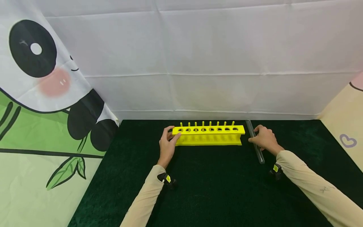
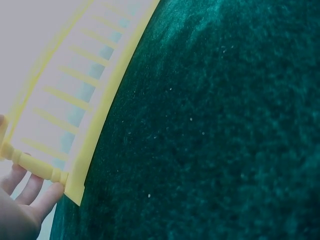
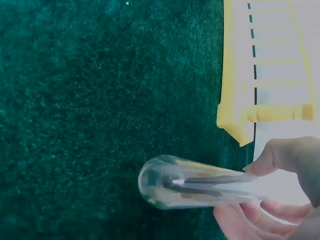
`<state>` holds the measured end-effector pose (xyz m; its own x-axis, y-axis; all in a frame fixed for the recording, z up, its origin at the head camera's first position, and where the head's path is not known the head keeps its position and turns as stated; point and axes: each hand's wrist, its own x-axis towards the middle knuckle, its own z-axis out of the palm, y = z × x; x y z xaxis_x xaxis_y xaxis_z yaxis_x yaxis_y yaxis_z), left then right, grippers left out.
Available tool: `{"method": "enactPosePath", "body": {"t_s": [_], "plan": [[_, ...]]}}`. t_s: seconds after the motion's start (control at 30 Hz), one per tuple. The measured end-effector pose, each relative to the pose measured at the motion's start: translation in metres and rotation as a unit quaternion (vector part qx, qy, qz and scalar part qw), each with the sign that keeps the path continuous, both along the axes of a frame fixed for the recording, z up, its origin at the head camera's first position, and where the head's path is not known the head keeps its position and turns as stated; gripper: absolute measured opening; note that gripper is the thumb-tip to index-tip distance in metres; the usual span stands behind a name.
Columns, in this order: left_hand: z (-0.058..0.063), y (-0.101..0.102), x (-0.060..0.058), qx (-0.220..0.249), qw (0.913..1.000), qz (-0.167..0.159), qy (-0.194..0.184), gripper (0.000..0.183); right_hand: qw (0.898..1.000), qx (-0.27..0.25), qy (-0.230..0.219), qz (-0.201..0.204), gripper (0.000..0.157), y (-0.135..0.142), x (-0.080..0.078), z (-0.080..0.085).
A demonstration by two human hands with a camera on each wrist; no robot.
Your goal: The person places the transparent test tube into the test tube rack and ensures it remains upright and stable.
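A yellow test tube rack [image 1: 208,139], with a row of round holes and upright pegs along its back, stands on the dark green cloth. My left hand [image 1: 167,144] grips its left end; in the left wrist view the fingers [image 2: 47,197] lie against the end post. To the right of the rack, my right hand [image 1: 266,138] holds a clear glass test tube [image 1: 258,153] between thumb and fingers. The tube slants, its rounded end towards me, as the right wrist view shows the test tube [image 3: 172,185] close up. Tube and rack are apart.
Dark green cloth [image 1: 210,189] covers the table. Behind it hangs a white sheet [image 1: 210,56]. A panda-printed cloth [image 1: 42,94] borders the left side, and a cream printed cloth [image 1: 346,123] borders the right.
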<state>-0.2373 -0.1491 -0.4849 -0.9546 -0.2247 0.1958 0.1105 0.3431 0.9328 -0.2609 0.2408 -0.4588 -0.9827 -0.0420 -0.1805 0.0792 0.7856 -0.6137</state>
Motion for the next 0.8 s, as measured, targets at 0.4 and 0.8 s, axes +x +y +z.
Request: {"method": "enactPosePath", "body": {"t_s": [0.4,0.8], "plan": [[0.000,-0.001,0.000,0.000,1.0000,-0.003,-0.006,0.042,1.000,-0.014,0.010,0.012,0.059,0.001,0.005,0.007],[0.000,0.000,0.000,0.001,1.0000,-0.004,-0.002,0.039,0.999,-0.028,0.024,0.018,0.057,0.003,0.009,0.012]]}}
